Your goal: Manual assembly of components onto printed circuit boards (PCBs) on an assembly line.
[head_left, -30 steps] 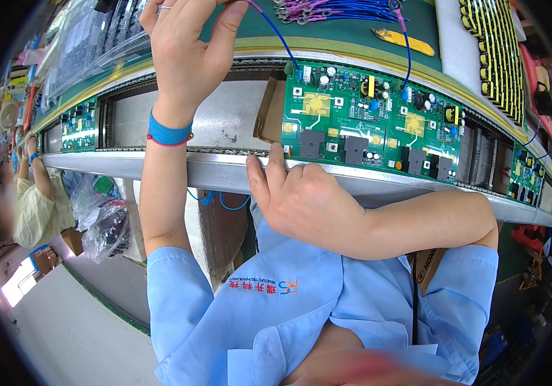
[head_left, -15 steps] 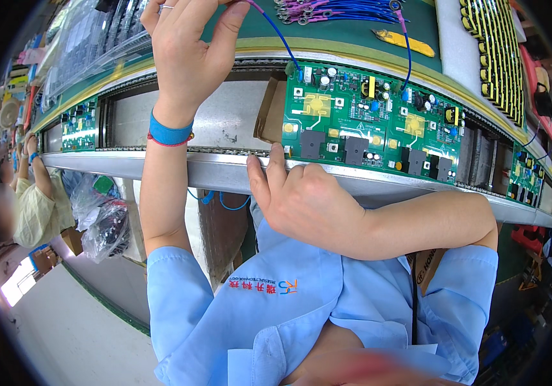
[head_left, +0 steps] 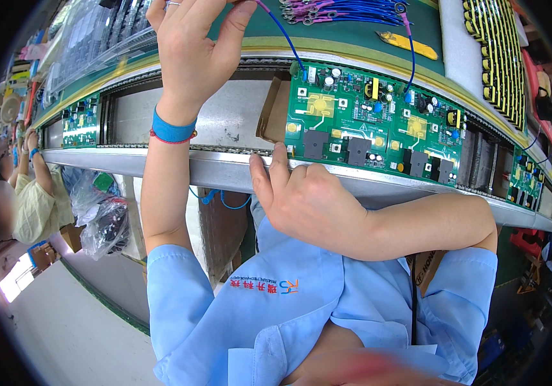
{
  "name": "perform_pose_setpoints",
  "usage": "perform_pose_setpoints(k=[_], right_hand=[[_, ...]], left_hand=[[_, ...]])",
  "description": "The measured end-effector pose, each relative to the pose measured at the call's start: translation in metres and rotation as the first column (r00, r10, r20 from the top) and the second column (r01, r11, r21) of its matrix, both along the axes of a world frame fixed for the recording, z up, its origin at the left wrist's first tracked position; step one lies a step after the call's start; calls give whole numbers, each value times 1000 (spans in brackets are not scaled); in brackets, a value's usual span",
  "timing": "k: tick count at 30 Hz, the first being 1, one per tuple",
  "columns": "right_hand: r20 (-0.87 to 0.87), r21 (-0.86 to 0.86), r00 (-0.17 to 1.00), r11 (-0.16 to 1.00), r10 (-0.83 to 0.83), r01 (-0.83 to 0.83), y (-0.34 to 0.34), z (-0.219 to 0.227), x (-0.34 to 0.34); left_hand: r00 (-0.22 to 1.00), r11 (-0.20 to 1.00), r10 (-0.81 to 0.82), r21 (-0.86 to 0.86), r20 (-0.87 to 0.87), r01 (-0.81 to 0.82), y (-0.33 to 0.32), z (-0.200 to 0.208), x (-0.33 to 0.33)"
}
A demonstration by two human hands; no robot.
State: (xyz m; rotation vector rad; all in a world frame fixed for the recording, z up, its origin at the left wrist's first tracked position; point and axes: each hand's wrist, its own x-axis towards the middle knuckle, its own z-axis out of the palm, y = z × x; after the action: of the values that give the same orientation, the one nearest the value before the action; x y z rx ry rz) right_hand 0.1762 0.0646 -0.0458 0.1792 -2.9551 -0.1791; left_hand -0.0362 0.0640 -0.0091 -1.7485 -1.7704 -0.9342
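Observation:
My left hand [head_left: 195,55], with a blue wrist strap, is raised over the far side of the conveyor. Its thumb and fingers pinch the pink-sleeved end of a blue wire [head_left: 283,31]; the fingertips are cut off by the upper edge. That wire runs down to the far left corner of a green circuit board [head_left: 359,119] lying on the rails. A second blue wire [head_left: 413,58] stands up from the board's middle, ending in a ring terminal. My right hand [head_left: 308,199] lies against the near rail [head_left: 224,166], index and middle fingers stretched toward the board's near left corner, holding nothing.
Beyond the conveyor lie a bundle of blue wires [head_left: 346,11], a yellow utility knife [head_left: 411,45] and rows of black-and-yellow parts [head_left: 494,64]. Other circuit boards sit at left [head_left: 80,125] and right [head_left: 525,180]. Another person [head_left: 41,199] is at the far left.
Very little differs. The view has shifted slightly, so the board, wires and knife appear a touch further right. My left hand still pinches the wire, and my right hand stays at the rail.

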Motion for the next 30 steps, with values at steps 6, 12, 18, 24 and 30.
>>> perform_pose_setpoints(k=[6,12,18,24,30], right_hand=[[0,5,1000,1000,-1,1,0,0,0],[10,4,1000,1000,0,0,1,0,0],[43,-8,999,1000,23,-23,3,7,-1],[153,-21,988,999,27,-24,16,20,8],[251,-66,968,998,6,11,32,29,28]], left_hand=[[1000,1000,3,-8,-14,-4,0,1,0],[1000,1000,7,-15,-9,-7,1,0,-1],[670,577,-717,702,192,416,44,-44,-17],[750,615,-656,637,87,464,46,-50,-24],[732,551,-681,683,34,480,53,-52,-22]])
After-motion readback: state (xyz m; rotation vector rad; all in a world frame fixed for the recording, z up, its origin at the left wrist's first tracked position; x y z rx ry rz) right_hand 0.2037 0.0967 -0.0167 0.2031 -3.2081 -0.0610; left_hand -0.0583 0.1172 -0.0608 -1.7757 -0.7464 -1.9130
